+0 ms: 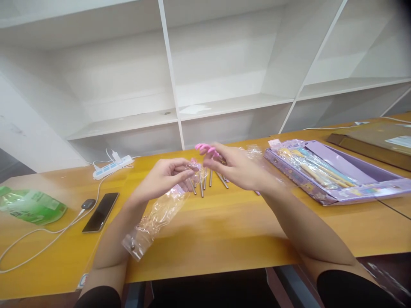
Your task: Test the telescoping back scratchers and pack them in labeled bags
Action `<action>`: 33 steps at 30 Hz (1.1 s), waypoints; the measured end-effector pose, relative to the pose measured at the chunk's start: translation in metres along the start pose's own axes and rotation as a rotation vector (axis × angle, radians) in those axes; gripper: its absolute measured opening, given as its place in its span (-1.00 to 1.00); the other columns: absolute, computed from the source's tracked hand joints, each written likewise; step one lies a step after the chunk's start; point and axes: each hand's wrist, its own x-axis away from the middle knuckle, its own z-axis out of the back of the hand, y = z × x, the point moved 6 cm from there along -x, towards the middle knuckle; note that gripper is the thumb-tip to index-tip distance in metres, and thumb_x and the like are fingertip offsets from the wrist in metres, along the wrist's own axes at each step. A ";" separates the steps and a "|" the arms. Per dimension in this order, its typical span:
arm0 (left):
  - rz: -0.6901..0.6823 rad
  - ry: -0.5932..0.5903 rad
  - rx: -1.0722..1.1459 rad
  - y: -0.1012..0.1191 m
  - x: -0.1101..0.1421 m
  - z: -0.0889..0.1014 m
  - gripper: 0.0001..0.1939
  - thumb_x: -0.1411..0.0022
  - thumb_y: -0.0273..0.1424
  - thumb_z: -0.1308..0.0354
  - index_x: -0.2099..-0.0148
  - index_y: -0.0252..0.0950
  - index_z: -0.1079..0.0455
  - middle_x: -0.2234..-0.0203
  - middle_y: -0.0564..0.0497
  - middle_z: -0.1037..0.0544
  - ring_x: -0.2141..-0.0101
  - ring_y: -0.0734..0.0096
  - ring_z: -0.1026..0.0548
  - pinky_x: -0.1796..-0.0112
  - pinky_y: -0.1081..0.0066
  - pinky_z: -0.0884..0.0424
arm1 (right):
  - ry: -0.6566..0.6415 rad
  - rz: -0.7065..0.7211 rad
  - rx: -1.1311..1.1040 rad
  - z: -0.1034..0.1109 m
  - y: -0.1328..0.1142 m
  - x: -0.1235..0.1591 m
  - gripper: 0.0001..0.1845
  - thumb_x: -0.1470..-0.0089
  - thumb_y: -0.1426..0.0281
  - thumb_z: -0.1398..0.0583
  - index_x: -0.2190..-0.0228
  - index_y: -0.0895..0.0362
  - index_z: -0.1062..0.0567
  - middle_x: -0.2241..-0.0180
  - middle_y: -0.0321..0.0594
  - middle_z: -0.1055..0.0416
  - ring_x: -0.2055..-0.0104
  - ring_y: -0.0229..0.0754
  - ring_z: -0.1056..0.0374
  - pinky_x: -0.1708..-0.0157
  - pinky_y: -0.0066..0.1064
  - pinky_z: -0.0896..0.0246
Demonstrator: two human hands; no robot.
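Note:
My left hand (168, 176) is closed, thumb against fingers, on a small translucent pink piece (194, 164) whose kind I cannot make out. Close beside it, my right hand (236, 166) grips a bright pink curved piece (207, 149) that sticks out past the fingertips. Several slim silver metal rods (202, 186) show below and between both hands, their upper ends partly hidden. A crumpled clear plastic bag (160, 214) lies on the table under my left hand and along the left forearm.
A purple box (327, 197) with wrapped yellow and blue sticks stands right, with a brown carton (375, 143) beyond. Left are a phone (100, 212), a power strip (112, 167), a white cable and a green pouch (35, 206). White shelves (224, 55) rise behind the table.

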 end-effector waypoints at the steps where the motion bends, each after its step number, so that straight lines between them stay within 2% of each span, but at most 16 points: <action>1: -0.002 0.012 -0.008 0.000 -0.001 -0.002 -0.64 -0.50 -0.12 -0.31 -0.08 -0.32 -0.59 0.15 -0.17 -0.76 0.28 0.29 -0.76 0.22 0.34 -0.72 | -0.009 0.022 0.021 0.003 0.000 0.001 -0.41 -0.50 -0.13 -0.03 -0.12 0.03 -0.54 0.05 -0.12 -0.60 0.17 -0.09 -0.44 0.24 -0.26 -0.25; 2: -0.002 0.014 -0.007 -0.001 -0.001 -0.003 -0.63 -0.51 -0.11 -0.30 -0.09 -0.32 -0.59 0.15 -0.17 -0.76 0.30 0.31 -0.75 0.23 0.34 -0.72 | -0.005 0.043 0.056 0.008 0.000 0.001 -0.36 -0.53 -0.14 0.06 -0.15 0.03 -0.53 0.01 -0.09 -0.59 0.09 -0.06 -0.46 0.17 -0.23 -0.27; 4: -0.002 -0.002 0.010 -0.003 -0.002 -0.002 -0.60 -0.51 -0.10 -0.30 -0.14 -0.31 -0.56 0.15 -0.18 -0.76 0.34 0.32 -0.75 0.26 0.35 -0.72 | 0.009 0.080 0.179 0.018 0.003 0.001 -0.33 -0.55 -0.13 0.12 -0.04 0.03 -0.57 0.05 -0.09 -0.59 0.06 -0.02 -0.47 0.10 -0.20 -0.26; 7: -0.013 -0.028 0.032 -0.003 -0.002 0.003 -0.59 -0.51 -0.12 -0.30 -0.21 -0.29 -0.51 0.20 -0.14 -0.76 0.39 0.35 -0.73 0.30 0.38 -0.70 | 0.002 0.100 0.356 0.028 0.009 -0.002 -0.40 -0.54 -0.08 0.03 0.25 0.05 -0.57 0.26 -0.16 -0.53 0.22 -0.09 -0.40 0.17 -0.22 -0.19; 10: -0.021 -0.063 0.034 -0.003 -0.002 0.004 -0.58 -0.54 -0.15 -0.27 -0.26 -0.30 -0.49 0.31 -0.08 -0.74 0.36 0.33 -0.73 0.27 0.39 -0.70 | -0.032 0.133 0.368 0.032 0.011 -0.004 -0.43 -0.53 -0.05 -0.05 0.36 0.05 -0.53 0.38 -0.23 -0.48 0.33 -0.16 -0.32 0.24 -0.26 -0.14; 12: -0.022 -0.055 0.032 -0.003 -0.003 0.005 -0.56 -0.54 -0.17 -0.27 -0.30 -0.30 -0.48 0.26 -0.09 -0.74 0.35 0.35 -0.73 0.25 0.38 -0.68 | -0.036 0.156 0.356 0.033 0.010 -0.005 -0.44 -0.50 -0.06 -0.11 0.38 0.05 -0.55 0.42 -0.25 -0.47 0.36 -0.18 -0.29 0.26 -0.26 -0.13; 16: -0.026 -0.047 -0.001 -0.003 -0.003 0.008 -0.60 -0.53 -0.20 -0.27 -0.28 -0.25 -0.55 -0.01 -0.15 -0.72 0.30 0.45 -0.67 0.22 0.40 -0.63 | -0.022 0.190 0.339 0.038 0.008 -0.003 -0.46 -0.44 -0.09 -0.19 0.38 0.03 -0.61 0.41 -0.23 -0.51 0.37 -0.17 -0.31 0.29 -0.25 -0.13; 19: -0.010 -0.073 -0.042 -0.002 -0.003 0.008 -0.65 -0.52 -0.24 -0.27 -0.24 -0.24 -0.62 0.01 -0.12 -0.73 0.22 0.43 -0.65 0.18 0.43 -0.58 | -0.029 0.183 0.325 0.044 0.010 -0.002 -0.49 -0.41 -0.10 -0.22 0.36 0.00 -0.65 0.36 -0.21 -0.54 0.37 -0.16 -0.33 0.31 -0.23 -0.13; 24: -0.023 -0.104 -0.094 -0.004 -0.005 0.008 -0.66 -0.52 -0.25 -0.26 -0.24 -0.18 -0.63 -0.09 -0.12 -0.71 -0.04 0.27 -0.66 0.02 0.36 -0.59 | -0.091 0.179 0.311 0.046 0.014 -0.002 -0.46 -0.39 -0.14 -0.22 0.38 -0.01 -0.67 0.37 -0.21 -0.54 0.41 -0.17 -0.31 0.34 -0.23 -0.11; 29: -0.019 -0.157 -0.081 -0.010 -0.008 0.003 -0.62 -0.51 -0.22 -0.29 -0.27 -0.20 -0.62 -0.15 -0.17 -0.69 -0.06 0.24 -0.66 -0.04 0.30 -0.61 | -0.222 0.180 0.301 0.039 0.015 -0.003 -0.42 -0.41 -0.15 -0.18 0.35 0.00 -0.72 0.42 -0.24 -0.53 0.43 -0.22 -0.31 0.36 -0.28 -0.14; 33: 0.026 -0.210 -0.047 -0.011 -0.008 -0.006 -0.62 -0.49 -0.21 -0.32 -0.25 -0.22 -0.63 -0.10 -0.17 -0.71 -0.04 0.22 -0.67 -0.04 0.26 -0.63 | -0.285 0.173 0.275 0.035 0.016 -0.002 -0.46 -0.41 -0.11 -0.21 0.32 0.00 -0.76 0.41 -0.25 -0.56 0.41 -0.22 -0.37 0.35 -0.31 -0.19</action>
